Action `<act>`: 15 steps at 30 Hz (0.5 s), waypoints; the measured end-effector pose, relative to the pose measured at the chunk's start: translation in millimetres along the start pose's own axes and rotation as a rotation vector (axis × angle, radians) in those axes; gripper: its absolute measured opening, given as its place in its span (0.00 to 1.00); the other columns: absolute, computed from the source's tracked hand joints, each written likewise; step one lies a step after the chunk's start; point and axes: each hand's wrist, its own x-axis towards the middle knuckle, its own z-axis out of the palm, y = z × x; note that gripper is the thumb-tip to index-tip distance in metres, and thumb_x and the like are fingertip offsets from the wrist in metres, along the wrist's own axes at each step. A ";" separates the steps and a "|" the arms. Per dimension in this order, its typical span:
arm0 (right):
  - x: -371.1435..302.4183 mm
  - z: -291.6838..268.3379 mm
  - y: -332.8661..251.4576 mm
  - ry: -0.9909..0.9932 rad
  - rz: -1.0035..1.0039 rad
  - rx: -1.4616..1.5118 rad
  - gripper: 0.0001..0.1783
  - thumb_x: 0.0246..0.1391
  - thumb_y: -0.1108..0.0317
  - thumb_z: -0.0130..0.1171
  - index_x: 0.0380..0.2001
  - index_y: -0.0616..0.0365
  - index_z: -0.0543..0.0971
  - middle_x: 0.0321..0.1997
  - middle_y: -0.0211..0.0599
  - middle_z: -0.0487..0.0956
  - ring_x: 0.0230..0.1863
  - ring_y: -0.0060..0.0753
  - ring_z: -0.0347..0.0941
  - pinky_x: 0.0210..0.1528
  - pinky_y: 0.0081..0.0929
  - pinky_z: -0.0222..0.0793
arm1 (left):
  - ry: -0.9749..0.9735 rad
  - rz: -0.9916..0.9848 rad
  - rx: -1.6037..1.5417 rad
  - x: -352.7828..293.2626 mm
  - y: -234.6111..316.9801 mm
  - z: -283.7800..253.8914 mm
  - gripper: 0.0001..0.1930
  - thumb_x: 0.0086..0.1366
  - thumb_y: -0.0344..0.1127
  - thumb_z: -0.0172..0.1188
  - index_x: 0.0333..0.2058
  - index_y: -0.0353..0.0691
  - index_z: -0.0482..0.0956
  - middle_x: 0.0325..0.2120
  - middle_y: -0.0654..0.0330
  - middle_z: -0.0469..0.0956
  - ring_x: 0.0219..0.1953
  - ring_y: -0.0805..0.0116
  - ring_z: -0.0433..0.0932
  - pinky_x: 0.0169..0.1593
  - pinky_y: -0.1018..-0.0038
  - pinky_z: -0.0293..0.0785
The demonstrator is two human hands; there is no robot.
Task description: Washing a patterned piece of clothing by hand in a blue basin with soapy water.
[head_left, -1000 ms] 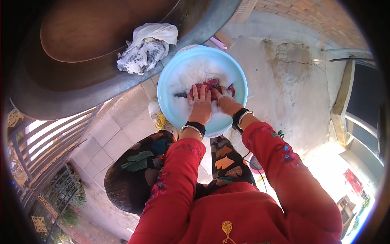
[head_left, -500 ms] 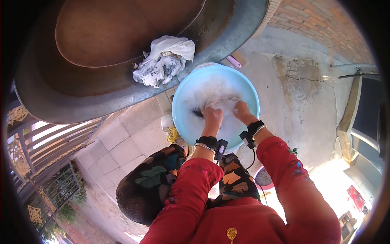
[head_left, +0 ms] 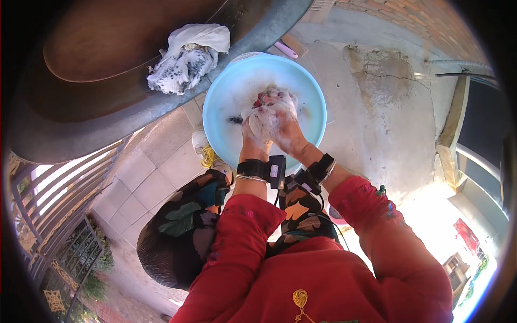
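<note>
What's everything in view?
Basin: 1, light blue, centre
Suds: uncounted, white, in basin
Foamy cloth: 1, red, in basin
Dark item: 1, blackish, in basin
Crumpled rag: 1, white, dark-spotted, on rimmed surface
Rimmed surface: 1, brown-grey, upper left
Handle: 1, purple, beyond basin
Railing: 1, brownish, left
Brick wall: 1, reddish, upper right
Shoe: 1, white, left of basin
Sleeves: 2, red, lower centre
Wristbands: 2, black, on wrists
Left hand: 1, foam-covered, on foamy cloth
Right hand: 1, foam-covered, on foamy cloth
</note>
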 end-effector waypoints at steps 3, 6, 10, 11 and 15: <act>32.8 -35.9 66.8 -0.070 0.467 0.365 0.18 0.48 0.72 0.61 0.45 0.57 0.73 0.45 0.35 0.75 0.47 0.31 0.71 0.51 0.29 0.68 | 0.225 -0.235 -0.523 8.3 35.2 58.3 0.16 0.63 0.37 0.50 0.48 0.37 0.72 0.44 0.52 0.74 0.47 0.57 0.74 0.49 0.66 0.73; 20.6 -25.3 62.1 -0.059 0.608 0.596 0.21 0.49 0.74 0.60 0.48 0.59 0.71 0.44 0.33 0.76 0.46 0.28 0.72 0.51 0.26 0.68 | 0.095 -0.255 -0.302 16.1 91.1 60.7 0.20 0.65 0.49 0.45 0.44 0.39 0.73 0.38 0.56 0.76 0.40 0.62 0.75 0.44 0.70 0.73; -18.9 8.2 23.3 -0.010 0.324 0.526 0.27 0.50 0.71 0.62 0.54 0.59 0.67 0.56 0.36 0.69 0.53 0.30 0.67 0.56 0.27 0.64 | -0.039 -0.480 -1.302 16.8 74.7 31.2 0.19 0.67 0.49 0.43 0.44 0.40 0.72 0.40 0.56 0.75 0.41 0.63 0.74 0.44 0.66 0.73; -14.5 4.0 28.2 -0.007 0.326 0.520 0.27 0.50 0.71 0.62 0.54 0.59 0.67 0.56 0.36 0.69 0.53 0.30 0.67 0.56 0.27 0.64 | 0.083 -0.504 -1.218 16.8 74.3 36.5 0.20 0.68 0.50 0.41 0.45 0.40 0.72 0.41 0.57 0.75 0.42 0.63 0.74 0.45 0.68 0.72; 26.7 -25.7 51.1 -0.061 0.152 0.275 0.25 0.51 0.69 0.61 0.53 0.57 0.68 0.57 0.38 0.68 0.55 0.29 0.66 0.58 0.27 0.62 | 0.181 -0.232 -0.635 13.5 69.3 60.5 0.20 0.68 0.48 0.41 0.46 0.39 0.71 0.41 0.57 0.74 0.42 0.62 0.74 0.47 0.68 0.72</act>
